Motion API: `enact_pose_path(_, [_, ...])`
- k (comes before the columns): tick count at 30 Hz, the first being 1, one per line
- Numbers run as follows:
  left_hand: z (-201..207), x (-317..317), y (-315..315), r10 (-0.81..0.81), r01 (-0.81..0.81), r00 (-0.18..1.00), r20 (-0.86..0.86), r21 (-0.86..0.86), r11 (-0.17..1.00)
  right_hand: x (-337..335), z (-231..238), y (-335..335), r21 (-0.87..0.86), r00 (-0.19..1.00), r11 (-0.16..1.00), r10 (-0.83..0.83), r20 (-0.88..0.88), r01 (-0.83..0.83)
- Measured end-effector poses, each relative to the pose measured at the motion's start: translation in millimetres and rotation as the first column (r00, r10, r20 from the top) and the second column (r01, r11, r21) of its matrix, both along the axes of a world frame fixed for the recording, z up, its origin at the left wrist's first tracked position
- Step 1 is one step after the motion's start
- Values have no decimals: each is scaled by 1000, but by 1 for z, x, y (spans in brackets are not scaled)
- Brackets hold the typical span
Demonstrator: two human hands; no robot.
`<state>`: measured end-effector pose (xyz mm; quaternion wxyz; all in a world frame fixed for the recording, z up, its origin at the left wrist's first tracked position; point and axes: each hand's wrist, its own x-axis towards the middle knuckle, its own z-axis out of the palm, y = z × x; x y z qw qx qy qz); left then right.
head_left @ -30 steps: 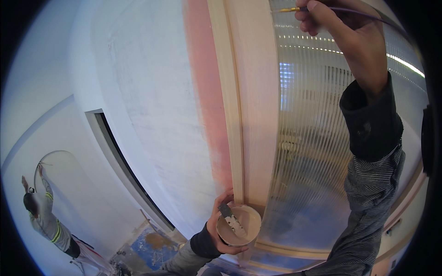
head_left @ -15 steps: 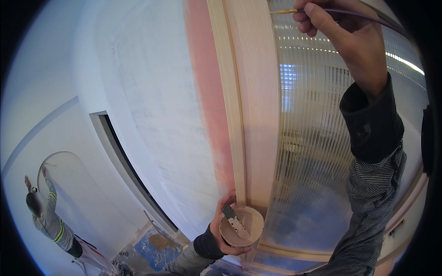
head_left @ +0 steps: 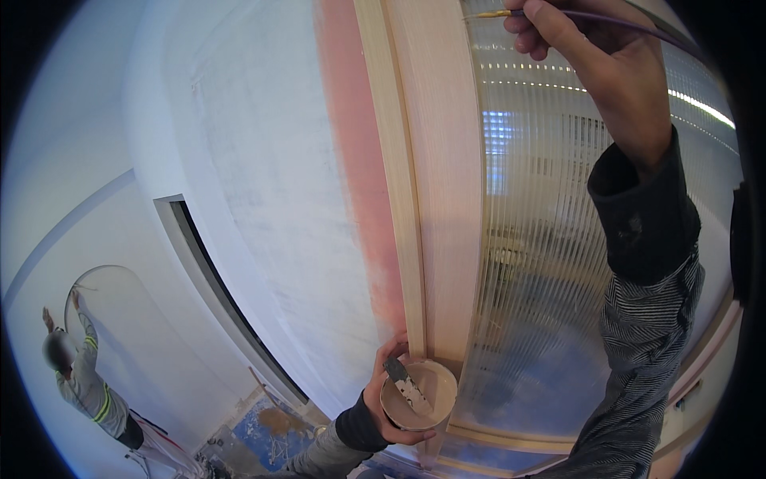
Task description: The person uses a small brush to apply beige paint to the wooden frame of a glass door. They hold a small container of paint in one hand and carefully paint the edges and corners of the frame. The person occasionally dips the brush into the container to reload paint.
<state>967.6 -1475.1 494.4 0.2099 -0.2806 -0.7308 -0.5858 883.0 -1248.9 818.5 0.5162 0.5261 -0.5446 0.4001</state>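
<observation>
Your right hand (head_left: pixel 594 68), pinched on a thin brush (head_left: pixel 558 16), is touching up the wooden frame (head_left: pixel 435 160) top; your left hand (head_left: pixel 383 399) grips the paint cup (head_left: pixel 420 395) below, so reloading means lowering the brush.

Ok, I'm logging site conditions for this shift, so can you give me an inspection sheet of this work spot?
Surface: pale wooden door frame beside ribbed glass panel; pink-tinted strip of wall to its left.
Job's things: thin brush with purple handle, tip at the top of the frame; small round cup of pale filler with a putty knife resting in it.
Clutter: blue sheet and debris on the floor below.
Hands: right hand raised, holding the brush; left hand gripping the cup.
Cables: nothing seen.
Surroundings: white wall with a dark opening; another person in a reflective-striped top, arms raised against the far wall.
</observation>
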Motion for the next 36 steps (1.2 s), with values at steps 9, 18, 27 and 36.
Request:
enact_pose_path(9, [-4,-2,3,-56,56,998,-12,98,994,-3,3,-5,-39,999,999,6,-35,-8])
enact_pose_path(18, [0,2,10,-40,47,998,-45,167,985,-1,8,-7,-34,989,989,147,31,-146])
enact_pose_path(27, [4,1,11,-25,30,998,-66,69,997,8,9,1,33,973,980,189,135,-195])
enact_pose_path(36, [0,2,4,37,-40,998,-57,-49,998,8,5,10,76,970,972,212,119,-221])
